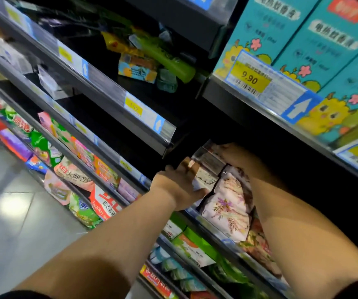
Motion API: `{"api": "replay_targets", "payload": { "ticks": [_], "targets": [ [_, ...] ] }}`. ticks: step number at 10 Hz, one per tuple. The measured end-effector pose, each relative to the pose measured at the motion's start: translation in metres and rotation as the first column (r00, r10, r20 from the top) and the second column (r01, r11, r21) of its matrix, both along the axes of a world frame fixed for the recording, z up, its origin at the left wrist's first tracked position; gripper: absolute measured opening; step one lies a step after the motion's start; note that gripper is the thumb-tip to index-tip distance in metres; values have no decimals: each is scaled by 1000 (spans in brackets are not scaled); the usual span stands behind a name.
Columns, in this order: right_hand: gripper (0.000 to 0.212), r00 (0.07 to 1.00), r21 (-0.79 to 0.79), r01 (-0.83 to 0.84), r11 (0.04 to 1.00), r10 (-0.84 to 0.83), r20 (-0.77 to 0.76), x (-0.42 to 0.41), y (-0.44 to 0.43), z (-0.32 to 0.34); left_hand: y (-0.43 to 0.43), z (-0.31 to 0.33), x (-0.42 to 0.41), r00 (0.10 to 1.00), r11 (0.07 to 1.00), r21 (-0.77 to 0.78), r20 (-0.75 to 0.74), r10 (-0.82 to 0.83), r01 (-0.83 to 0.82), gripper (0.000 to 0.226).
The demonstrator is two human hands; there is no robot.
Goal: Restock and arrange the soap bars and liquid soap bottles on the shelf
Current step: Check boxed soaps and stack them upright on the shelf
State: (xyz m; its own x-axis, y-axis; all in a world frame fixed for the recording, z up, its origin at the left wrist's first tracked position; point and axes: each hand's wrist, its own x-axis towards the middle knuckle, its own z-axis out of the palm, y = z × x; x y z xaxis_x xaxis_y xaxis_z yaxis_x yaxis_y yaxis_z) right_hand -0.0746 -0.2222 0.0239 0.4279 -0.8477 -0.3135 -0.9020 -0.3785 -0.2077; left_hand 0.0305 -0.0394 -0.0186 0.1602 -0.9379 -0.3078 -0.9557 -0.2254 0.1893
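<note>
Both my hands reach into a dark shelf (217,228) at mid height. My left hand (181,182) grips a white soap bar box (206,179) with dark markings, thumb underneath and fingers over its top. My right hand (236,157) is deeper in the shelf, resting on a row of similar boxes (209,157); its fingers are hidden in shadow. Pink flower-printed soap packs (227,203) lie in front, between my two forearms.
Teal cartons (316,39) stand on the shelf above, behind a 9.90 price tag (250,77). Green and white soap boxes (192,244) fill the lower shelf. Detergent bags (74,175) line the left shelves. The grey floor (12,212) lies at lower left.
</note>
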Motion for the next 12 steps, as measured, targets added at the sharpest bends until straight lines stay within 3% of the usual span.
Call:
{"api": "replay_targets", "payload": {
  "ticks": [1, 2, 3, 4, 5, 6, 7, 8, 9, 10, 11, 12],
  "targets": [
    [59, 1000, 71, -9, 997, 9, -1, -7, 5, 2, 0, -1, -1, 1000, 1000, 16, -4, -1, 1, 85],
    [66, 967, 29, 45, 999, -51, 248, -20, 20, 3, -2, -2, -1, 999, 1000, 11, -31, 21, -21, 86],
    [54, 925, 91, 75, 993, -103, 366, -34, 32, 4, -4, -7, 0, 998, 1000, 18, -60, 10, -9, 84],
    [79, 868, 58, 161, 985, -170, 466, -68, 38, 7, -2, -10, 3, 993, 1000, 21, -113, 20, -18, 82],
    [49, 868, 110, 257, 960, -279, 411, -114, 54, 24, 1, -4, 2, 989, 999, -10, -141, 33, -35, 82],
    [64, 916, -53, 283, 958, -253, 312, -164, 66, 25, 2, 4, 12, 985, 999, -28, -172, 27, -32, 87],
    [51, 923, -19, 322, 947, -310, 228, -259, 64, 6, -24, -24, 17, 991, 990, -37, -6, -134, 134, 94],
    [27, 917, -91, 373, 923, -352, 189, -285, 85, 24, -24, 4, -1, 966, 996, 17, -244, 88, -86, 87],
    [33, 920, -146, 385, 911, -366, 141, -323, 95, 24, -26, 26, -55, 996, 971, -237, -87, 10, -30, 80],
    [68, 926, -86, 371, 925, -362, 107, -334, 96, 22, -28, 26, -100, 981, 861, -481, -4, -193, 167, 77],
    [97, 907, 53, 384, 922, -387, 164, -330, 94, 22, -29, 16, -122, 957, 862, -430, 14, -291, 268, 80],
    [92, 881, 165, 418, 893, -443, 165, -329, 88, 24, -29, 6, -125, 946, 853, -409, 134, -295, 324, 86]
  ]
}}
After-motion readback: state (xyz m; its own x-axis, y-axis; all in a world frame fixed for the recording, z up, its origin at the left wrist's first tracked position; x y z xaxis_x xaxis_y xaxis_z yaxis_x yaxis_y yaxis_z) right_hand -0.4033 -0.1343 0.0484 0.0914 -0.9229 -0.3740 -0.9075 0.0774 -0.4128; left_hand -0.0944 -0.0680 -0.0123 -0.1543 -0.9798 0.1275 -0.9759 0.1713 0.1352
